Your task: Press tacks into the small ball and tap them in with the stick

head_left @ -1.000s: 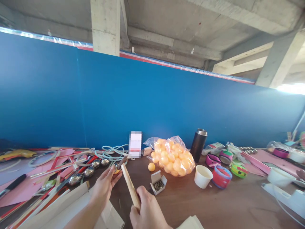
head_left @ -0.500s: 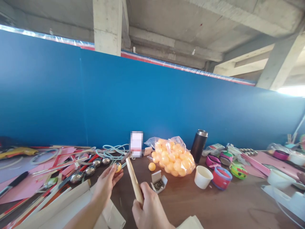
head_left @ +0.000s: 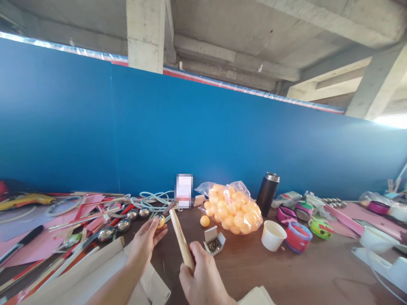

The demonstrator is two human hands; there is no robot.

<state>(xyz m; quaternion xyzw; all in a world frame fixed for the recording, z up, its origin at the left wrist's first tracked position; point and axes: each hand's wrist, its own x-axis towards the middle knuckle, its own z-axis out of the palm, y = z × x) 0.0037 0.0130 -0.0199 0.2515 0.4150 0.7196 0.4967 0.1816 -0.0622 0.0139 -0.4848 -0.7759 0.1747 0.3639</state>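
My left hand [head_left: 146,239] is closed around an orange ball [head_left: 161,221] that has small shiny metal pieces on it. Just right of it, my right hand [head_left: 202,271] grips a light wooden handle [head_left: 182,239], which rises up and to the left; a dark end [head_left: 169,207] shows near its top. A small open box of tacks [head_left: 214,244] stands beyond my right hand. Behind the box lie a loose orange ball [head_left: 204,221] and a clear bag of orange balls [head_left: 233,212].
Metal balls [head_left: 123,225], sticks and pink sheets crowd the left. A white carton [head_left: 95,271] lies under my left arm. On the right stand a paper cup [head_left: 272,235], a black flask [head_left: 267,192] and coloured bands [head_left: 299,237]. A blue partition [head_left: 206,135] rises behind.
The whole view has shifted slightly, so everything sits a little further right. Both hands keep the same holds, with no clear movement against the table.
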